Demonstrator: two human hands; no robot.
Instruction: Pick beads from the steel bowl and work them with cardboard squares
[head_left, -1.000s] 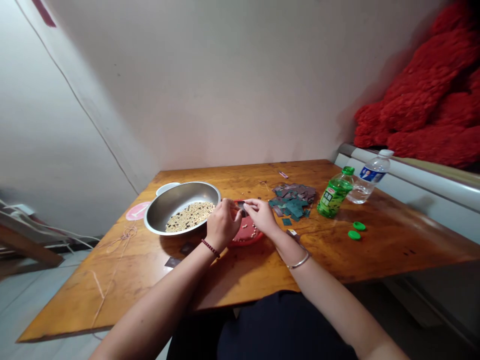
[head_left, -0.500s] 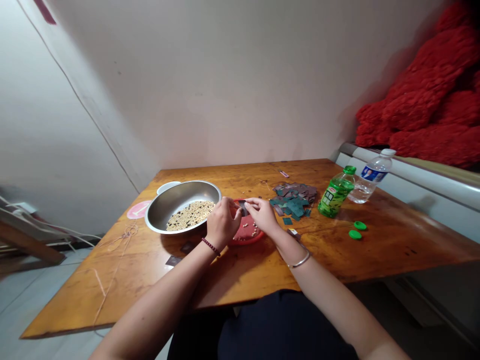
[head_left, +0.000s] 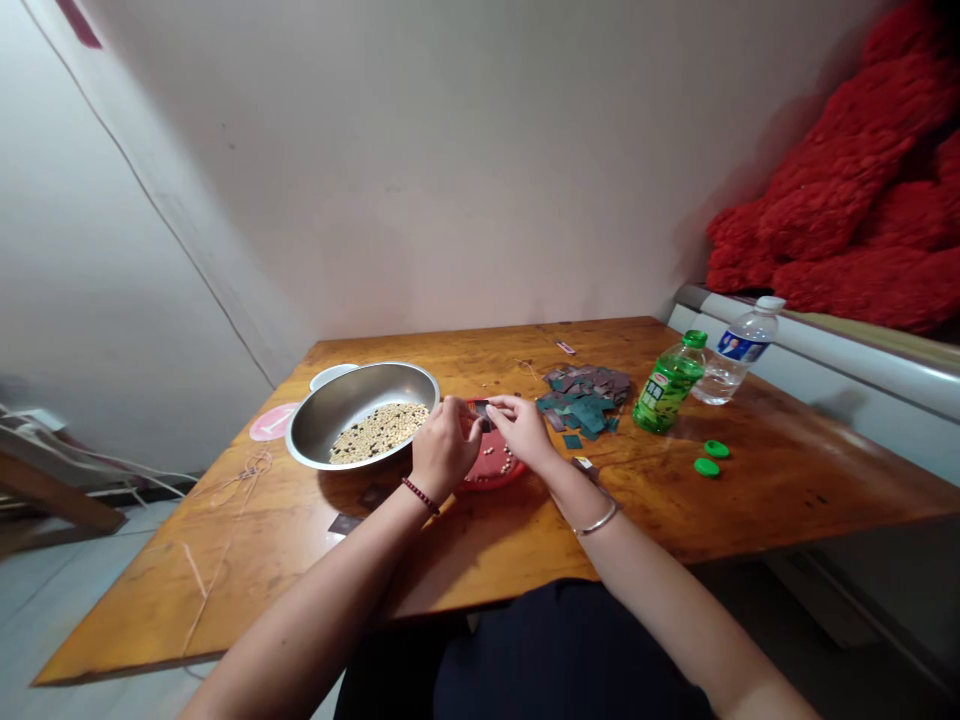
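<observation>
My left hand (head_left: 444, 447) and my right hand (head_left: 523, 430) meet over a small red dish (head_left: 491, 471) that holds a few pale beads. Both hands are closed in a pinch on a small dark card (head_left: 484, 409) held between them. To the left stands a steel bowl (head_left: 339, 405) with pale beads or beans in its bottom. To the right of my hands lies a heap of small teal and brown cards (head_left: 585, 398) on the wooden table (head_left: 465, 540).
A green bottle (head_left: 667, 384) and a clear water bottle (head_left: 733, 355) stand at the right, with two green caps (head_left: 711, 458) nearby. A pink disc (head_left: 274, 421) and loose thread (head_left: 247, 472) lie left of the bowl. Red fluffy fabric (head_left: 847, 190) is piled at the far right.
My hands stay over the red dish with only small finger movements on the card. The view shifts slightly.
</observation>
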